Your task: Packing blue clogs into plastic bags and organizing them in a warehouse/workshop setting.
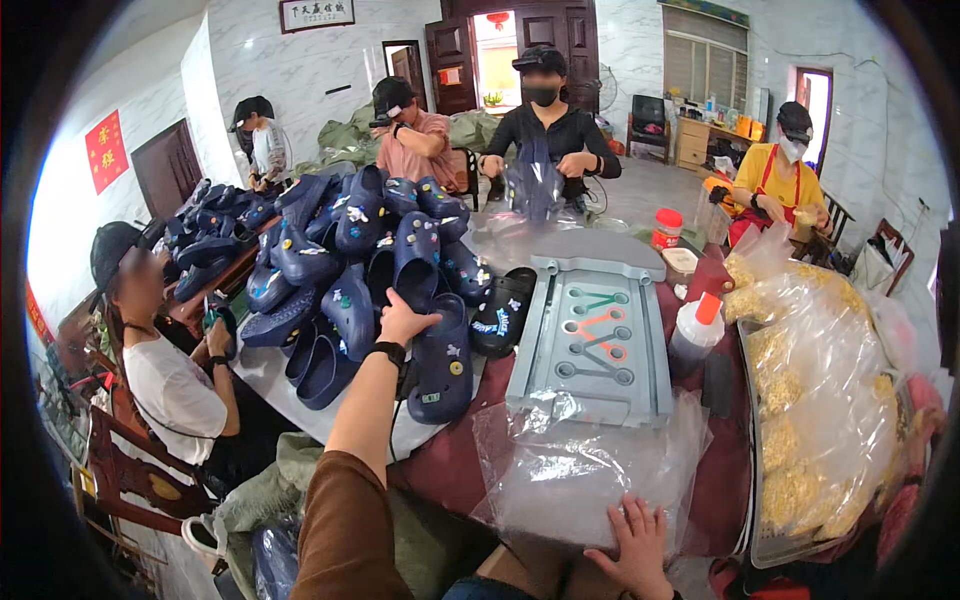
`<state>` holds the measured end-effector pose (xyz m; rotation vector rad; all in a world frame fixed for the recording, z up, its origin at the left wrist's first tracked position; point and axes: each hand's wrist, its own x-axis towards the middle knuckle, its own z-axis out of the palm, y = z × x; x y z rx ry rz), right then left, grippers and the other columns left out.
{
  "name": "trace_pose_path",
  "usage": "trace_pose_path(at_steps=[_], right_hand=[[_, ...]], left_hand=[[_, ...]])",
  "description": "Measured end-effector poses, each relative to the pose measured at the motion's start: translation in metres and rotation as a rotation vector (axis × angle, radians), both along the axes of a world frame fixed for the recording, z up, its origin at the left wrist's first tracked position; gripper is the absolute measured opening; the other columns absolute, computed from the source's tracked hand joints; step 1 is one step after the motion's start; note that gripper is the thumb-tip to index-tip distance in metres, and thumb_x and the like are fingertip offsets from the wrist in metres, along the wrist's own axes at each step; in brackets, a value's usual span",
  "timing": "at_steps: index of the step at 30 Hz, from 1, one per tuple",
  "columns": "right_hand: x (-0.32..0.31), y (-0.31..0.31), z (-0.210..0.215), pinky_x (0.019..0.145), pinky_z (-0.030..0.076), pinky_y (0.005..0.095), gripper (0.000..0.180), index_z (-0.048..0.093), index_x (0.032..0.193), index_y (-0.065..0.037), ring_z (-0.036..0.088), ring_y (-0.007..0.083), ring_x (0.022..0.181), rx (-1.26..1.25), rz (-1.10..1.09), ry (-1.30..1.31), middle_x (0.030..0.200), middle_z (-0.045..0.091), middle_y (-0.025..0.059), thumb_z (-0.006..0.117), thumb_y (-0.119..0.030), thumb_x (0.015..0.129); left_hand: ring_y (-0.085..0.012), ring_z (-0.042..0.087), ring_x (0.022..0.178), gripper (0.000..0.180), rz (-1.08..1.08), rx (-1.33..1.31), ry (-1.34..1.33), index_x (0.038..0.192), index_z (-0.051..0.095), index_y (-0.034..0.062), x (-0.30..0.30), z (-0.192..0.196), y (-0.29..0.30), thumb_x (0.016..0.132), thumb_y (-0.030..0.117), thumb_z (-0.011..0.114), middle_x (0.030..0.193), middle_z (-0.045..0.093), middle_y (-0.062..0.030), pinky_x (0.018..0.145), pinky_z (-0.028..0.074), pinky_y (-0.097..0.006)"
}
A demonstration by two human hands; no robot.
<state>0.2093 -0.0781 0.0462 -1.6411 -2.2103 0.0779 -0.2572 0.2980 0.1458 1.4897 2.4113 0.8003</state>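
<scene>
My left hand (405,320) reaches into a heap of navy clogs, thumb and forefinger at either side of the heel of one navy clog (416,245); its other fingers are hidden. Just in front lies another navy clog (441,360) with small charms on top. My right hand (637,548) rests flat, fingers spread, on the near edge of a stack of clear plastic bags (570,470). Beyond the bags stands a grey plastic board (590,375) with coloured wrench shapes. A black clog (503,312) with pale lettering sits left of the board.
A tray (765,552) of yellow, noodle-like food under clear film is at the right. A bottle with an orange cap (697,330) and a red-lidded jar (667,228) stand by the board. Several co-workers sit around the tables; the one opposite holds a bagged clog (535,185).
</scene>
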Motion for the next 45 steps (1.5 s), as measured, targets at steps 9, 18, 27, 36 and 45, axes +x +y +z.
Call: trace_pose_path(at_steps=[9,18,27,36,45], right_hand=[[-0.004,-0.002,0.000,0.118,0.023,0.0615,0.084,0.048,0.149,-0.011,0.034,0.0382,0.147,-0.039,0.016,0.050,0.154,0.044,0.0157,0.073,-0.055,0.082],[-0.003,-0.003,0.000,0.117,0.021,0.0636,0.077,0.061,0.135,-0.012,0.042,0.0373,0.140,0.045,-0.037,0.044,0.147,0.050,0.0143,0.077,-0.059,0.075],[0.001,-0.003,-0.006,0.117,0.021,0.0642,0.077,0.060,0.137,-0.013,0.041,0.0354,0.142,0.068,-0.048,0.069,0.147,0.050,0.0135,0.075,-0.061,0.078],[-0.003,-0.002,-0.001,0.117,0.020,0.0625,0.076,0.059,0.137,-0.013,0.041,0.0347,0.141,0.051,-0.038,0.080,0.146,0.050,0.0128,0.073,-0.063,0.080],[0.002,-0.007,-0.007,0.116,0.023,0.0633,0.076,0.060,0.136,-0.012,0.043,0.0355,0.139,0.084,-0.056,0.060,0.145,0.051,0.0142,0.075,-0.060,0.079]], left_hand=[[-0.0439,0.049,0.136,0.147,0.125,0.032,-0.452,0.161,-0.005,0.0017,-0.073,-0.058,0.043,0.056,0.009,0.099,0.148,0.045,-0.0338,0.111,0.045,-0.047],[-0.0184,0.072,0.091,0.026,-0.412,-0.204,-0.291,0.107,0.078,-0.0011,-0.064,-0.055,-0.021,0.085,0.012,0.076,0.089,0.078,-0.0059,0.089,0.052,-0.028],[-0.0306,0.064,0.112,0.075,-0.330,-0.051,-0.799,0.138,0.053,-0.0089,-0.012,-0.034,-0.038,0.072,0.009,0.084,0.125,0.065,-0.0197,0.094,0.052,-0.036],[-0.0290,0.066,0.116,0.086,-0.413,-0.152,-0.291,0.139,0.053,-0.0045,-0.026,-0.052,-0.016,0.063,0.011,0.092,0.127,0.068,-0.0191,0.098,0.053,-0.040],[-0.0241,0.068,0.111,0.074,-0.347,-0.093,-0.144,0.135,0.061,0.0008,0.011,-0.027,-0.057,0.066,0.002,0.087,0.121,0.071,-0.0142,0.096,0.053,-0.036]])
